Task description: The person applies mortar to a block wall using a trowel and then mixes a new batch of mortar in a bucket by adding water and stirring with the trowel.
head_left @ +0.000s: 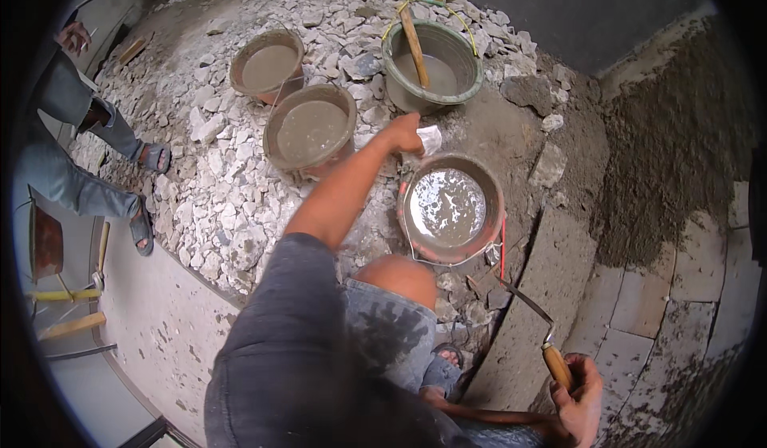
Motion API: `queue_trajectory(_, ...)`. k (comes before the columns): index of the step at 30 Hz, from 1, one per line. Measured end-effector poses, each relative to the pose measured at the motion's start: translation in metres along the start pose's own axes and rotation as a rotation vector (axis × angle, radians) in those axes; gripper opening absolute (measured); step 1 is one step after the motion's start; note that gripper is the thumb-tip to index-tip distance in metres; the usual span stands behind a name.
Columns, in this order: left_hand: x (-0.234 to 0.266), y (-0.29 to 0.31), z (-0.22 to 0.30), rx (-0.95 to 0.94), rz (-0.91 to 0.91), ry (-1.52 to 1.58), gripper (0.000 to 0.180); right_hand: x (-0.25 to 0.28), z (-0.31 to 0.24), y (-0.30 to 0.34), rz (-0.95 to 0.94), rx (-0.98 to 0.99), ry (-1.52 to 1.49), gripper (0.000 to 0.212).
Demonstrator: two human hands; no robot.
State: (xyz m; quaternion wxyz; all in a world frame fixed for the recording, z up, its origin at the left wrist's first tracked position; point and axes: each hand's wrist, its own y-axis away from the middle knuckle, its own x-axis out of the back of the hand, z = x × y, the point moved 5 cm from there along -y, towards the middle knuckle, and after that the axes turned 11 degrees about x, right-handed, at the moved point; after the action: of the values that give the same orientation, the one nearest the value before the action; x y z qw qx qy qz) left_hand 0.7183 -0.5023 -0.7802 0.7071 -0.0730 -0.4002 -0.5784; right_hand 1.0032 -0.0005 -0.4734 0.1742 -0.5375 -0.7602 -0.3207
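My left hand (pixel 403 134) is stretched forward, its fingers closed at a small crumpled white piece (pixel 429 140), paper or plastic; I cannot tell which. Just nearer than it stands a reddish bucket (pixel 406 223) with wet grey mix inside and a wire handle hanging down its side. Beyond the hand is a larger green bucket (pixel 473 88), also part full of grey mix, with a wooden handle (pixel 415 48) leaning out of it. At the lower right my right hand (pixel 582 400) grips the wooden handle of a trowel (pixel 557 366), its thin blade pointing toward the reddish bucket.
Two more buckets of grey mix, a nearer one (pixel 272 140) and a farther one (pixel 297 48), stand on white rubble (pixel 228 184). A person in jeans and sandals (pixel 96 160) stands at left. Right is a brick wall (pixel 639 296), partly coated with wet mortar (pixel 663 152).
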Motion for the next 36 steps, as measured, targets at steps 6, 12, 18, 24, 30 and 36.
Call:
queue_trajectory(6, 0.176, 0.009, 0.039, -0.08, 0.245, 0.506, 0.07, 0.0, 0.016, -0.009, -0.056, -0.082, -0.025, 0.039)
queue_trajectory(12, 0.132, -0.042, 0.028, 0.231, 0.204, 1.011, 0.086, 0.002, -0.003, -0.018, -0.045, -0.022, 0.13, 0.035)
queue_trajectory(18, 0.067, -0.083, -0.005, 0.301, 0.239, 1.422, 0.073, 0.006, -0.006, -0.003, -0.055, -0.124, 0.209, 0.041)
queue_trajectory(24, 0.018, -0.049, 0.021, 0.459, 0.01, 1.632, 0.049, 0.015, 0.001, 0.008, -0.04, 0.041, 0.357, 0.04)
queue_trajectory(30, 0.011, 0.002, 0.022, 0.473, -0.003, 1.468, 0.042, 0.013, 0.02, 0.008, 0.078, -0.019, -0.052, 0.034)
queue_trajectory(36, 0.011, 0.058, -0.028, 0.586, -0.014, 1.362, 0.041, -0.004, -0.01, -0.035, -0.074, 0.09, -0.115, 0.039)
